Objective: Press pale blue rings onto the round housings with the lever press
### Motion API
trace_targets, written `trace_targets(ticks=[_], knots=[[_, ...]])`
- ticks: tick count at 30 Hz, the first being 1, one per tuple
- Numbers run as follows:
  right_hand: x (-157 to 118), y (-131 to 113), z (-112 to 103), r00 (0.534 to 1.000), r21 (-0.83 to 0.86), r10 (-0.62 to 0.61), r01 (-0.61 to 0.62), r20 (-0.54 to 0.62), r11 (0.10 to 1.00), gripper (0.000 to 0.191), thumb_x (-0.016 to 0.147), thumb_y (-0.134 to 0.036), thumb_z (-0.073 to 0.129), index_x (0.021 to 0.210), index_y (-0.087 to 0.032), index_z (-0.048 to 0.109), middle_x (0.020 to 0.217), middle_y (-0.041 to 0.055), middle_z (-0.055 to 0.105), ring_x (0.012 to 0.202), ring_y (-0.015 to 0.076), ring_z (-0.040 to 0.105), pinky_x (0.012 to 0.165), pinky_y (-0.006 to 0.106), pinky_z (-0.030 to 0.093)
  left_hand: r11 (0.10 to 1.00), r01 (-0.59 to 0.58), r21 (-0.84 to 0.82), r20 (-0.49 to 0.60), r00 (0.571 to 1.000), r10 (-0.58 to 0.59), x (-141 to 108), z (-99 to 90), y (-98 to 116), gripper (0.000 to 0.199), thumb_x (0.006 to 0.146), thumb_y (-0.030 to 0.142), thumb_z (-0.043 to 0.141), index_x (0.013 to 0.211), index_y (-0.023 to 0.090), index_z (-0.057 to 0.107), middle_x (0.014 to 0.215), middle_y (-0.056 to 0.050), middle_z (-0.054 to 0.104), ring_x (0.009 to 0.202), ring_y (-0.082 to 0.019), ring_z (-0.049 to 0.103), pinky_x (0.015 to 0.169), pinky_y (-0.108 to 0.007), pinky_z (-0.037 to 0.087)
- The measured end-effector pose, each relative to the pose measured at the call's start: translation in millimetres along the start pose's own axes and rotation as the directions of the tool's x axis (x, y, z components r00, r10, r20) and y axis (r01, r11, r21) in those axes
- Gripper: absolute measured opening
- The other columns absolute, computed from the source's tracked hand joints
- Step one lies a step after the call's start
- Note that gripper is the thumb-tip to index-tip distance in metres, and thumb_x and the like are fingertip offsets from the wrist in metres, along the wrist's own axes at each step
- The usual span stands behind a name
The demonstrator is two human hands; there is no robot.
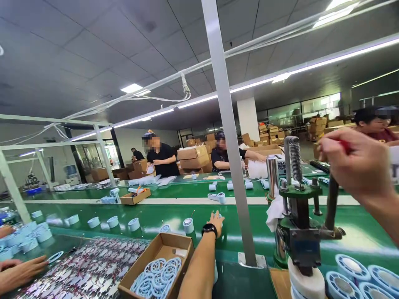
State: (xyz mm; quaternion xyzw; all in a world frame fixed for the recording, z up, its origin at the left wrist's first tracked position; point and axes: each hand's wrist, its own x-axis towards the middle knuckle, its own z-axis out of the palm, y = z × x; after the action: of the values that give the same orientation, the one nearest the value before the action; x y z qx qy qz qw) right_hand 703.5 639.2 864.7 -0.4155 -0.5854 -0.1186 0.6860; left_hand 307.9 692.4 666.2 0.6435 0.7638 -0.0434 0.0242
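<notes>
At the far left a co-worker's hand (18, 272) lies flat, fingers spread, on a heap of small shiny metal pieces (90, 270) that glint like foil. Beside the heap sits an open brown cardboard box (170, 245) holding a tangle of thin pale-blue plastic rings (157, 276).

The person's left forearm stretches forward over that box, a black wristwatch (209, 229) on the wrist. The left hand (216, 220) is reached out over the glossy green conveyor surface (162, 220), palm down — its fingers loosely extended at a small round pale-blue cap (188, 225) just beside them; whether they touch it I cannot tell, and nothing is closed in the hand.

A pale grey metal post (230, 137) rises just right of that hand. Past it stands a small dark-green manual press (297, 232) with a coiled steel spring (295, 160) on top and a white cylinder under its ram.

The right hand (355, 166) is raised, the wrist bent, fingers clenched around the red-tipped lever handle (345, 145) of the press. Round pale-blue ribbed discs (352, 265) lie at the lower right.
</notes>
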Motion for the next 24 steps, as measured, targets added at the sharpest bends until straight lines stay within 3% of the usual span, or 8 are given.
trace_targets(ticks=[4, 10, 14, 18, 20, 21, 22, 24], knots=[[20.3, 3.1, 36.4, 0.997, -0.008, 0.047, -0.047, 0.060, 0.999, 0.012, 0.085, -0.016, 0.053, 0.074, -0.018, 0.059, 0.058, -0.0019, 0.053, 0.058, 0.0096, 0.047, 0.066, 0.024, 0.032, 0.995, 0.040, 0.088, -0.001, 0.999, -0.040, -5.6, -2.1, -0.3, 0.041, 0.089, 0.033, 0.062, 0.127, 0.020, 0.054, 0.143, -0.010, 0.046, 0.126, -0.028, 0.049, 0.100, -0.052, 0.048], [16.7, 5.1, 35.7, 0.999, 0.016, 0.046, -0.046, 0.016, 0.999, 0.015, 0.089, -0.021, 0.052, 0.077, -0.017, 0.059, 0.062, -0.0020, 0.053, 0.059, 0.0076, 0.046, 0.065, 0.022, 0.033, 0.978, -0.005, 0.207, 0.119, 0.993, -0.020, -22.3, -27.3, 0.8, 0.039, 0.089, 0.041, 0.062, 0.120, 0.017, 0.058, 0.123, -0.008, 0.061, 0.107, -0.022, 0.061, 0.092, -0.045, 0.052], [17.0, 4.3, 35.4, 0.999, 0.021, 0.050, -0.051, 0.021, 0.998, 0.019, 0.092, -0.023, 0.050, 0.078, -0.015, 0.060, 0.064, -0.0015, 0.053, 0.061, 0.0068, 0.046, 0.066, 0.021, 0.034, 0.962, -0.100, 0.255, 0.197, 0.979, 0.050, -58.5, -20.6, 23.8, 0.047, 0.086, 0.057, 0.060, 0.106, 0.016, 0.065, 0.111, -0.008, 0.068, 0.103, -0.021, 0.064, 0.091, -0.045, 0.053], [26.3, 5.0, 33.0, 0.996, 0.018, 0.049, -0.051, 0.074, 0.999, 0.025, 0.096, -0.027, 0.048, 0.085, -0.013, 0.065, 0.065, 0.0003, 0.056, 0.063, 0.0079, 0.047, 0.071, 0.025, 0.037, 0.950, -0.118, 0.288, 0.122, 0.989, 0.086, -105.1, -5.0, 49.7, 0.069, 0.082, 0.074, 0.049, 0.089, 0.011, 0.074, 0.099, -0.019, 0.073, 0.098, -0.031, 0.069, 0.083, -0.046, 0.054], [21.0, 6.4, 23.8, 0.989, 0.022, 0.055, -0.059, 0.139, 0.998, 0.031, 0.099, -0.034, 0.044, 0.108, -0.013, 0.065, 0.077, 0.0049, 0.063, 0.075, 0.0119, 0.055, 0.078, 0.029, 0.039, 0.954, -0.078, 0.288, 0.036, 0.997, 0.071, -123.3, -2.8, 53.8, 0.077, 0.086, 0.075, 0.034, 0.085, 0.009, 0.076, 0.094, -0.023, 0.073, 0.094, -0.036, 0.070, 0.078, -0.045, 0.055], [10.7, 7.8, 16.8, 0.982, 0.032, 0.069, -0.076, 0.178, 0.997, 0.038, 0.100, -0.038, 0.042, 0.127, -0.014, 0.057, 0.092, 0.0087, 0.067, 0.087, 0.0158, 0.059, 0.082, 0.032, 0.041, 0.958, -0.048, 0.283, -0.010, 0.999, 0.053, -130.2, -3.9, 51.7, 0.079, 0.089, 0.073, 0.028, 0.086, 0.010, 0.076, 0.093, -0.023, 0.073, 0.093, -0.036, 0.070, 0.077, -0.044, 0.055], [-6.4, 9.8, 8.9, 0.973, 0.044, 0.089, -0.101, 0.213, 0.994, 0.048, 0.100, -0.041, 0.040, 0.142, -0.017, 0.043, 0.111, 0.0119, 0.065, 0.100, 0.0199, 0.060, 0.087, 0.036, 0.042, 0.961, -0.015, 0.276, -0.053, 0.998, 0.031, -135.8, -6.4, 46.0, 0.077, 0.092, 0.069, 0.024, 0.088, 0.012, 0.076, 0.093, -0.021, 0.074, 0.093, -0.034, 0.071, 0.076, -0.043, 0.055], [-62.6, 15.5, -7.1, 0.965, 0.101, 0.130, -0.156, 0.228, 0.983, 0.066, 0.098, -0.046, 0.041, 0.154, -0.024, 0.015, 0.137, 0.0130, 0.050, 0.117, 0.0262, 0.055, 0.096, 0.045, 0.042, 0.963, 0.070, 0.260, -0.128, 0.991, -0.038, -143.1, -14.1, 23.1, 0.070, 0.097, 0.059, 0.019, 0.094, 0.014, 0.073, 0.095, -0.017, 0.074, 0.094, -0.030, 0.070, 0.078, -0.042, 0.055]])
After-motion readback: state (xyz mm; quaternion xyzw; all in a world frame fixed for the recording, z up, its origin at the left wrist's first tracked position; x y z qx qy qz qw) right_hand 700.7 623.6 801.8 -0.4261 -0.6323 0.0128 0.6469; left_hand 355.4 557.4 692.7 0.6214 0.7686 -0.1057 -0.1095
